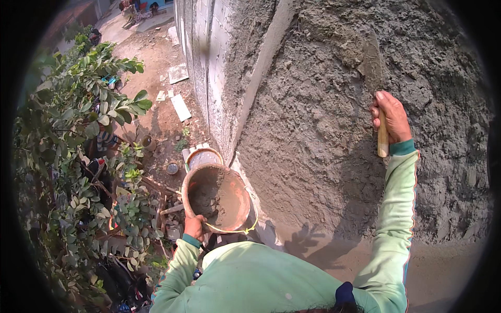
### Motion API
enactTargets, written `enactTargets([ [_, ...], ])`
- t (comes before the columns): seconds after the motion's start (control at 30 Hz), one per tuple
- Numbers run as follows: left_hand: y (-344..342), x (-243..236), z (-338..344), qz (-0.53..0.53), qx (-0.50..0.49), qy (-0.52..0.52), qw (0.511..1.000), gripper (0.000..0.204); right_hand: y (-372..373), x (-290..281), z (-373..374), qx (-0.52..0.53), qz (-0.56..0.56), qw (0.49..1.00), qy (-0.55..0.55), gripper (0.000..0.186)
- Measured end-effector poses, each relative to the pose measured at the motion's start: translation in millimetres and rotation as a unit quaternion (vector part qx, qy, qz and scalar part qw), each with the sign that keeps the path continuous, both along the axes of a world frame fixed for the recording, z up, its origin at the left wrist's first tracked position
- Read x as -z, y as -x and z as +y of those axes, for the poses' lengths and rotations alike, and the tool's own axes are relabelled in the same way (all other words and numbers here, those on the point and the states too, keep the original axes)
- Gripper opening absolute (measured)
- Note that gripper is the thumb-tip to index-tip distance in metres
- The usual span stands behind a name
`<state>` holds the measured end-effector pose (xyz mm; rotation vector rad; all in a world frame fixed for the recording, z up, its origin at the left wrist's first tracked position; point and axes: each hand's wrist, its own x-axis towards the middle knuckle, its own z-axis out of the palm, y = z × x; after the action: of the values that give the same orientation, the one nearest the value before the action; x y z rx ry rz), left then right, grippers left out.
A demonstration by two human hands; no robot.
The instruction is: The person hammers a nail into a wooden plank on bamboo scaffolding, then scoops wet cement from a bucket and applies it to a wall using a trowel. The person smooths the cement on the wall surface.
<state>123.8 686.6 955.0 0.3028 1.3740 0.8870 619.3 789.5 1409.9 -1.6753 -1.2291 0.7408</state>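
Observation:
My right hand (392, 116) is closed round the wooden handle of a trowel (372, 65). The trowel's blade, coated in grey mortar, lies against the rough, freshly covered wall (313, 99). At the lower left, my left hand (194, 228) grips the rim of an orange-brown bucket (241, 195), its fingers partly hidden by the rim. Wet grey mortar (209, 195) sits inside the bucket, mostly toward its left side. A yellow cord handle (229, 230) hangs round the bucket's near side.
A smoother vertical mortar strip (261, 73) runs down the wall beside bare pale blocks (216, 47). Behind my bucket, far below, stands another round container (203, 156). Leafy branches (78, 125) fill the left side. White boards (180, 107) lie on the dirt ground.

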Motion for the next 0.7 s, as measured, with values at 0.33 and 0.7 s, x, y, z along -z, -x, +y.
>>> enactTargets([
  [0.33,-71.8,-19.6,32.3,0.058,0.163,-0.087,0.981,0.082,72.6,241.5,-146.8,-0.097,-0.408,0.874,0.245,0.026],
  [0.7,-122.4,-141.6,41.8,-0.143,0.352,-0.173,0.909,0.109,116.1,329.7,-161.5,-0.129,-0.463,0.847,0.228,0.019],
])
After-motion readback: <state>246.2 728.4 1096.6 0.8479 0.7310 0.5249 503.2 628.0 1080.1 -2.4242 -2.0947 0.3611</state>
